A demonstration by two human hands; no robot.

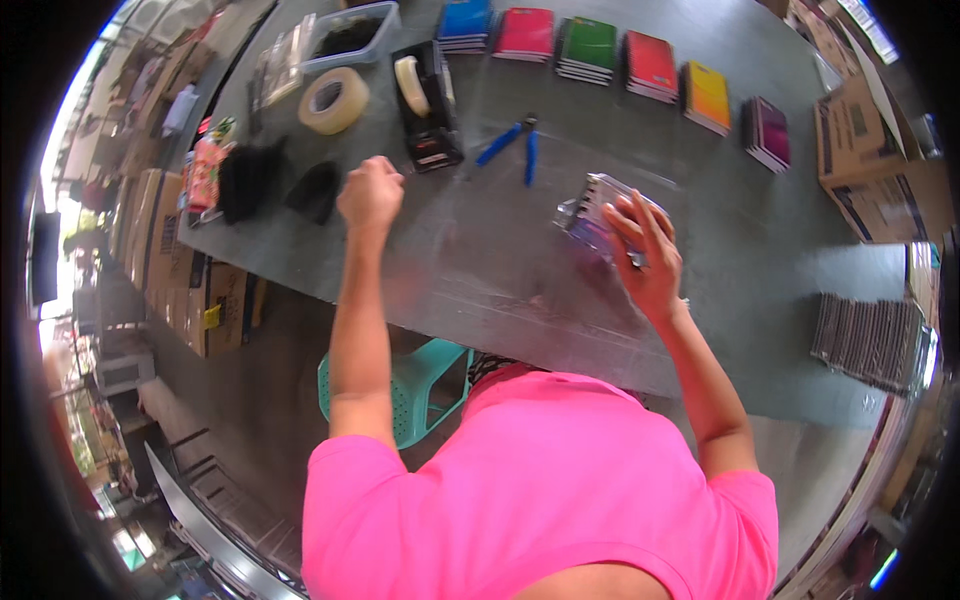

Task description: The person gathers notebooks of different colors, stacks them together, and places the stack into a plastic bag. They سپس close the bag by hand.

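My left hand (371, 195) is closed just below the black tape dispenser (430, 120); whatever it pinches, if anything, is too small to make out. My right hand (647, 245) grips the right side of a plastic-wrapped spiral notebook (590, 225), its fingers over the top. The wrapped notebook is purplish with a dark binding at its far left, and its clear wrap is crumpled there. Blue-handled pliers (528, 130) lie with handles spread between the dispenser and the notebook. A wide roll of tape (334, 101) rests left of the dispenser.
Small stacks of blue (465, 22), pink (524, 33), green (588, 48), red (651, 64), yellow (707, 95) and purple notebooks (768, 132) line the far side. Cardboard boxes (860, 140) and a dark stack (868, 340) stand right. A clear bin (385, 35) is far left; a green stool (430, 375) stands below.
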